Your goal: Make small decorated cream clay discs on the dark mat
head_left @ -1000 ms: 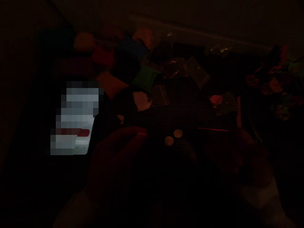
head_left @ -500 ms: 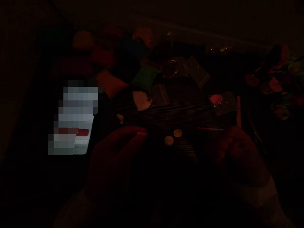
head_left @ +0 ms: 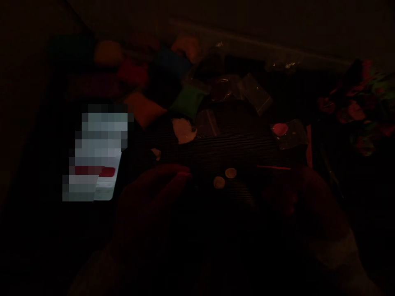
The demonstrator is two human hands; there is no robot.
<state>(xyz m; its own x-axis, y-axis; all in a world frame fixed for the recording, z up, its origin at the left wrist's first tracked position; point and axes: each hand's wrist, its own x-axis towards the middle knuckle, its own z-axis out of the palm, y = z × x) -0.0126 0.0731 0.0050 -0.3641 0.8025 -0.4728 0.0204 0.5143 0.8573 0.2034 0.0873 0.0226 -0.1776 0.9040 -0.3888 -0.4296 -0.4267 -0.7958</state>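
Observation:
Dim reddish light leaves much in shadow. My left hand (head_left: 151,197) is closed in a pinch, thumb against forefinger; a pinkish spot shows at the tips, but I cannot tell whether it is a small piece or a nail. On the right, my right hand (head_left: 311,201) is curled round a thin straight stick (head_left: 273,167), which points left. Two small pale round discs (head_left: 219,182) lie on the dark ribbed surface between the hands. Beyond my left hand are a white torn-edged lump (head_left: 184,130) and a small white scrap (head_left: 156,154).
A lit phone (head_left: 106,181), partly pixelated, lies left. Several coloured packets, including an orange one (head_left: 143,109) and a green one (head_left: 188,100), are behind. A clear bag with a pink piece (head_left: 280,129) lies right, near a slim tool (head_left: 333,174) and flowers (head_left: 356,111).
The scene has grown darker, and the pinkish spot at my left fingertips looks duller. Both hands stay almost where they were; the discs have not moved.

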